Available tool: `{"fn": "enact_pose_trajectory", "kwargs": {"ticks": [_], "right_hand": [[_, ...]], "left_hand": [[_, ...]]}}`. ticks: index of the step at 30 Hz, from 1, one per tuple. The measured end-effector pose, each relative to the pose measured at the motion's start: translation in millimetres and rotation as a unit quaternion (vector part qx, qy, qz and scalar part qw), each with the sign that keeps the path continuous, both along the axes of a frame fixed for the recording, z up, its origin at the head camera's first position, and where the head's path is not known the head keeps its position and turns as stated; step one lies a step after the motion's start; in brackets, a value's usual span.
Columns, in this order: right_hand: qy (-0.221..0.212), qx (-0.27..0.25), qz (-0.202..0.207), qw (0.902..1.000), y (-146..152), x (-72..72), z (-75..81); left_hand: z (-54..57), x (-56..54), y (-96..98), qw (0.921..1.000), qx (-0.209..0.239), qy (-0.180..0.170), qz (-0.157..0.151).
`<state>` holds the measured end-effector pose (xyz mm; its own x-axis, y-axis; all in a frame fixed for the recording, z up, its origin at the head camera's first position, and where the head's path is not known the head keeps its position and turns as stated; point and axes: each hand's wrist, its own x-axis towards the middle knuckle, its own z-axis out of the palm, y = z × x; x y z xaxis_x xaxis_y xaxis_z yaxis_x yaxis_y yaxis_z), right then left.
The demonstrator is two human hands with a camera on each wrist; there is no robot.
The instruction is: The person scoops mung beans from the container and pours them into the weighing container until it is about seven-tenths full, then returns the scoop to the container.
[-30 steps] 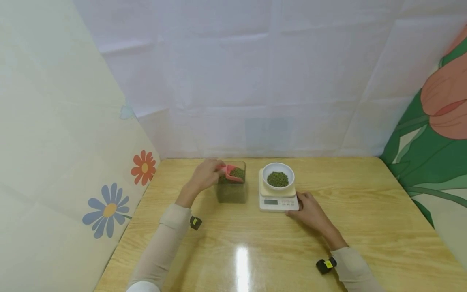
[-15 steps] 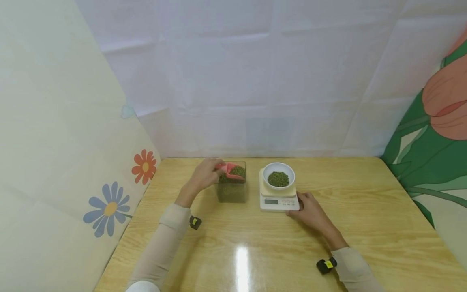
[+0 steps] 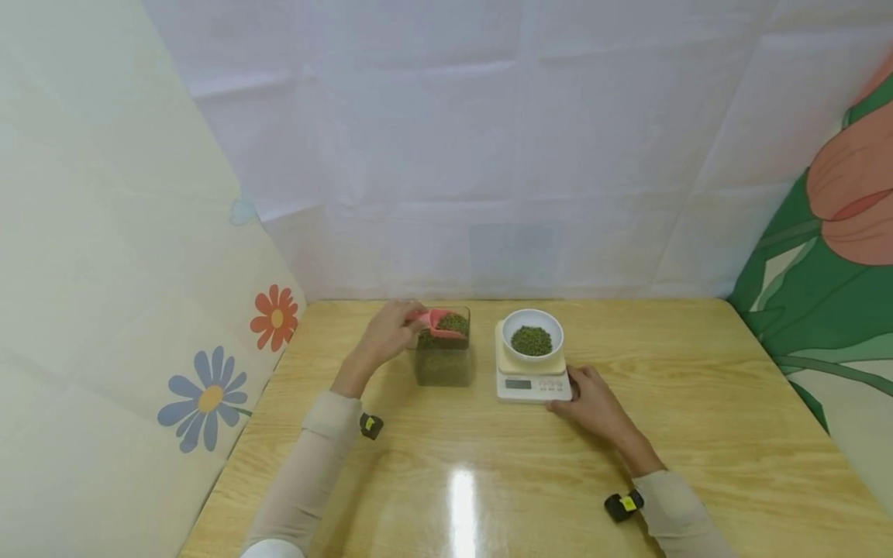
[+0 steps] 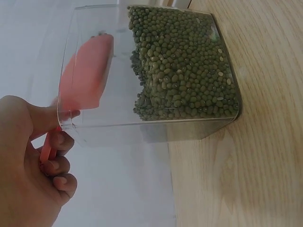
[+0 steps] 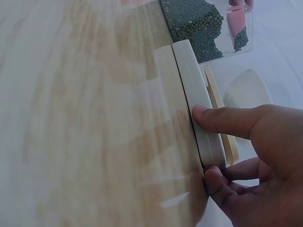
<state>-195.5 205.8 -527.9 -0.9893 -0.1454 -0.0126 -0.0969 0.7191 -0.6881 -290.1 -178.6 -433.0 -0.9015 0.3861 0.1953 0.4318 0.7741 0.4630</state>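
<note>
My left hand (image 3: 387, 333) grips the handle of a pink scoop (image 4: 89, 73), its fingers curled round it in the left wrist view. Loaded with green mung beans, the scoop sits inside the upper part of a clear square container (image 3: 443, 368). More mung beans (image 4: 182, 66) fill the container's lower part. To the right stands a white kitchen scale (image 3: 533, 387) bearing a white bowl (image 3: 532, 318) with a heap of mung beans (image 3: 532, 341). My right hand (image 3: 596, 407) holds the scale's front right corner, thumb on the front edge and fingers at the side.
The container and scale stand side by side on a wooden table (image 3: 418, 465), near its back edge. A white cloth wall (image 3: 432, 155) rises behind. Flower-printed panels flank the table, with a blue flower (image 3: 209, 399) on the left one.
The pink scoop has levelled slightly and shifted a little up and left within the container, together with my left hand. My right hand and the scale stay where they were.
</note>
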Motion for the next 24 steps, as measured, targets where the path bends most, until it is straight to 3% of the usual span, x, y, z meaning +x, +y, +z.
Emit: {"fn": "enact_pose_trajectory", "kwargs": {"ticks": [13, 24], "right_hand": [[-0.001, -0.002, 0.001, 1.0, 1, -2.0, -2.8], [0.0, 0.001, 0.001, 1.0, 1, -1.2, -0.4]], "left_hand": [[-7.9, -1.7, -12.6, 0.9987, 0.05, 0.003, 0.009], [-6.4, -0.9, -15.8, 0.9978, 0.064, 0.008, 0.017]]}}
